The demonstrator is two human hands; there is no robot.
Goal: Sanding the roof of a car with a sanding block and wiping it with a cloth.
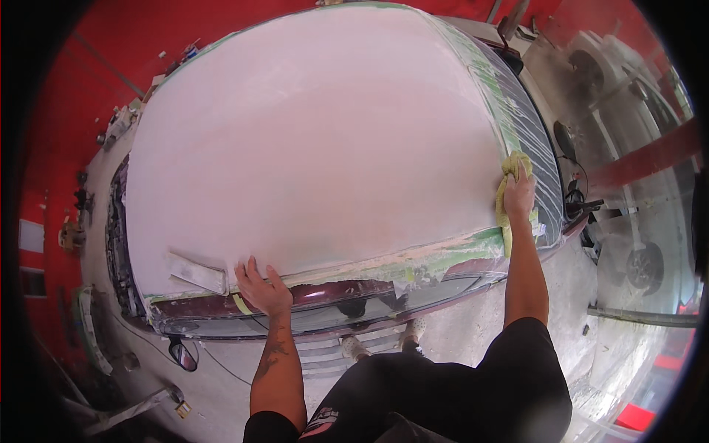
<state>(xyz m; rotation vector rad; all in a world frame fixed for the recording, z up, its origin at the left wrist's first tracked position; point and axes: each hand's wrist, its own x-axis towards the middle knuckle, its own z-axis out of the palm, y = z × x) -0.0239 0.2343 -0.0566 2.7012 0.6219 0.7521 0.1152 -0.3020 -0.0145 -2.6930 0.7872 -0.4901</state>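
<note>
A car roof coated in pale, dusty pinkish-white spreads out in front of me. My left hand rests at its near edge with the fingers spread and nothing held. Just left of that hand lies a long, flat whitish block, perhaps a sanding block. At the roof's right edge, my right hand presses down on a crumpled yellow-green cloth. Green masking tape borders the roof near both hands. Beyond the cloth, whitish streaks run down the dark windshield or rear glass.
Along the near side runs the car's dark red frame and side glass. A side mirror sticks out at lower left. Another car stands to the right behind hazy sheeting. Red walls surround the bay. Cables cross the floor.
</note>
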